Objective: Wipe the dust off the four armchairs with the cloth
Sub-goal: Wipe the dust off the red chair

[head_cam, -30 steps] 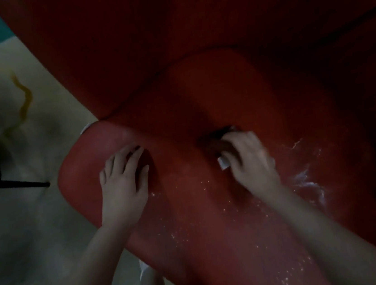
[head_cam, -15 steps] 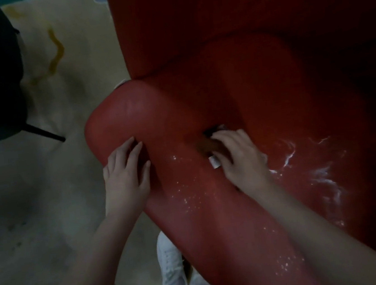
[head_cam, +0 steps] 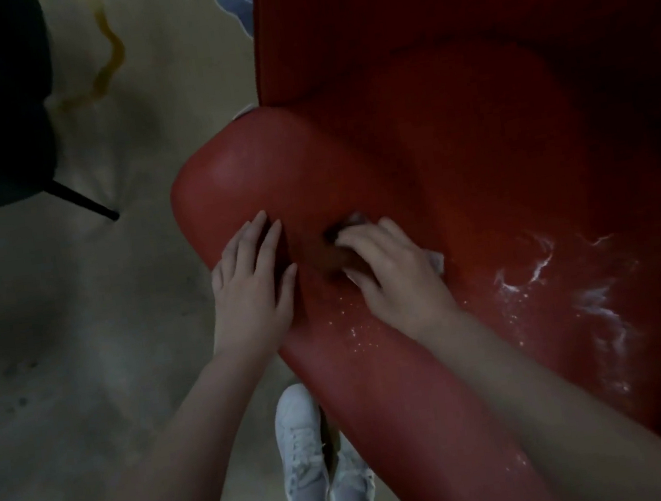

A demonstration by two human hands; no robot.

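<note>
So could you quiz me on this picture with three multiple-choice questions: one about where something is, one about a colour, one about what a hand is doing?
1. Where do the thick white dust streaks lie?
A. right of the right hand
B. under the left hand
C. on the floor

2. What colour is the armchair being wiped?
A. green
B. red
C. white

3. What is the left hand doing?
A. gripping the cloth
B. lifted in the air
C. resting flat on the armrest

Answers: 1 A, the streaks lie on the seat beyond the right hand. 2 B, its upholstery is red all over. 3 C, its fingers lie spread; the cloth sits under the right hand.
</note>
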